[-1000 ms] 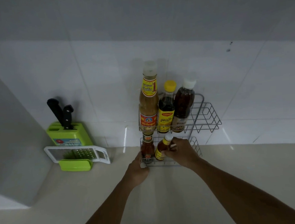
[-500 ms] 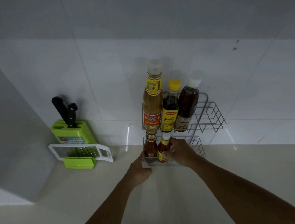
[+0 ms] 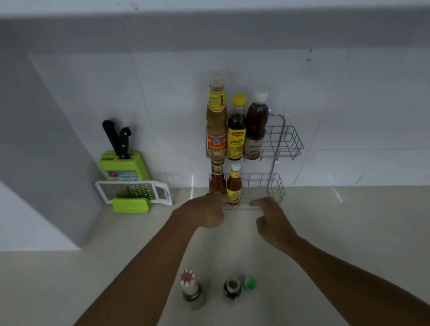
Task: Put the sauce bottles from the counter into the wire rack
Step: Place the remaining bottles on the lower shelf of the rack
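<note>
At the front rail of the two-tier silver wire rack [image 3: 281, 142], both hands rest empty: the left hand [image 3: 205, 211] loosely curled against the rack's lower-left corner, probably steadying it, the right hand [image 3: 272, 218] half open just before the rail, gripping nothing. Inside the rack's lower tier, a small yellow-labelled, white-capped sauce bottle [image 3: 234, 184] stands upright, long axis vertical, cap upward, beside a red-labelled chilli bottle [image 3: 217, 179]. Well before the rack (nearest the camera) a white-and-red-capped brown bottle [image 3: 191, 289], a dark squat bottle [image 3: 232, 288] and a green-capped bottle [image 3: 250, 282] stand upright on the pale counter [image 3: 355, 229], not yet stowed.
</note>
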The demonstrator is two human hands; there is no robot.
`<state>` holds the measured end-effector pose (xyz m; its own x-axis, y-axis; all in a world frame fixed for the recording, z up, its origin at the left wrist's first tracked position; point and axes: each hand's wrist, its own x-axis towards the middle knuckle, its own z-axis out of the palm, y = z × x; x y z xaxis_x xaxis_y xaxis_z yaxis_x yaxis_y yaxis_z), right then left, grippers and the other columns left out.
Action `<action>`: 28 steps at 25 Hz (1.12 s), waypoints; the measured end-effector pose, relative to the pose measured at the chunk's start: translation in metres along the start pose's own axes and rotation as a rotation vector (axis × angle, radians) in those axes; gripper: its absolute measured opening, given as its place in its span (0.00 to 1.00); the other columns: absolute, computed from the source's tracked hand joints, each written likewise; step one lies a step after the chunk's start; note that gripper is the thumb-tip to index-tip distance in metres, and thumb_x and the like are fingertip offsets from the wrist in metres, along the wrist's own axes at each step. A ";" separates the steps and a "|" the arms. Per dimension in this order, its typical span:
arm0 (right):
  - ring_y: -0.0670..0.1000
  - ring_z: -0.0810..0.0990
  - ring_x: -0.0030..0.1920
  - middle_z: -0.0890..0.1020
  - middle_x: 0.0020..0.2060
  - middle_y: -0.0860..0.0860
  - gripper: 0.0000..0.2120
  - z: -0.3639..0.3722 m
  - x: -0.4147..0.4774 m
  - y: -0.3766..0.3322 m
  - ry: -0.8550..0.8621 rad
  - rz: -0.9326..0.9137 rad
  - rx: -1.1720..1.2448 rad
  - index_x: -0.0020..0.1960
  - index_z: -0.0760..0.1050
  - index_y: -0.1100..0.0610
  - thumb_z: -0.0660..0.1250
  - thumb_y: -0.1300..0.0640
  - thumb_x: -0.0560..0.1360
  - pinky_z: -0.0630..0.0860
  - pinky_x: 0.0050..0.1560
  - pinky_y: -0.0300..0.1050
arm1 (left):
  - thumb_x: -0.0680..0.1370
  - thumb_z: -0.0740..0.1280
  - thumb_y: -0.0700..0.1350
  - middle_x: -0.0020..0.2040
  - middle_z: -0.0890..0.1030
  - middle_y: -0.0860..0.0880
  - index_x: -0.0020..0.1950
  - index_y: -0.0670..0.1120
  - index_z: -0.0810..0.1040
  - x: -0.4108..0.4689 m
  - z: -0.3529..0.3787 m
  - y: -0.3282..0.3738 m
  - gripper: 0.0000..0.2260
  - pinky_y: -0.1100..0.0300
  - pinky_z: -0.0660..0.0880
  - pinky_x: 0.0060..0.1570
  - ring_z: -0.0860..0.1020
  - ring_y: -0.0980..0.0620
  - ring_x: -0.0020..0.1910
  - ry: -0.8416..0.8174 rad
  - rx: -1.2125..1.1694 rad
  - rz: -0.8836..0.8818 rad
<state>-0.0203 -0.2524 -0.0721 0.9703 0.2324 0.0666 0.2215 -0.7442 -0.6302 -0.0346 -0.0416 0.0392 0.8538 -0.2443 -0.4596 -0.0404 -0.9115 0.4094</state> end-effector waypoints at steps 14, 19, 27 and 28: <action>0.54 0.73 0.66 0.76 0.64 0.52 0.20 0.063 -0.154 0.042 -0.456 -0.040 -0.264 0.68 0.74 0.52 0.62 0.63 0.77 0.74 0.63 0.48 | 0.62 0.82 0.40 0.72 0.68 0.44 0.79 0.46 0.55 -0.058 0.202 0.000 0.52 0.61 0.70 0.63 0.71 0.45 0.70 0.191 -0.526 -0.277; 0.49 0.78 0.55 0.77 0.55 0.48 0.22 0.052 -0.172 0.059 -0.303 0.123 0.074 0.63 0.74 0.48 0.69 0.61 0.71 0.74 0.54 0.35 | 0.67 0.79 0.51 0.48 0.83 0.52 0.52 0.54 0.76 -0.049 0.259 -0.013 0.18 0.56 0.77 0.49 0.82 0.52 0.48 0.486 -0.758 -0.223; 0.42 0.79 0.38 0.82 0.48 0.47 0.21 -0.051 -0.121 0.002 -0.038 -0.038 0.324 0.55 0.84 0.50 0.78 0.66 0.65 0.75 0.40 0.31 | 0.77 0.69 0.52 0.56 0.75 0.54 0.63 0.62 0.67 -0.040 0.216 0.025 0.18 0.62 0.72 0.54 0.75 0.58 0.55 0.488 -0.622 0.105; 0.42 0.80 0.41 0.81 0.50 0.48 0.22 -0.069 -0.113 -0.009 -0.081 -0.078 0.315 0.58 0.84 0.51 0.78 0.67 0.67 0.77 0.42 0.33 | 0.77 0.68 0.53 0.55 0.73 0.53 0.64 0.62 0.67 -0.041 0.205 0.033 0.18 0.60 0.73 0.53 0.74 0.57 0.54 0.470 -0.592 0.132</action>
<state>-0.1252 -0.3155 -0.0208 0.9382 0.3390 0.0701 0.2413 -0.4952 -0.8346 -0.1771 -0.1293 -0.0905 0.9975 -0.0515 -0.0488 0.0147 -0.5225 0.8525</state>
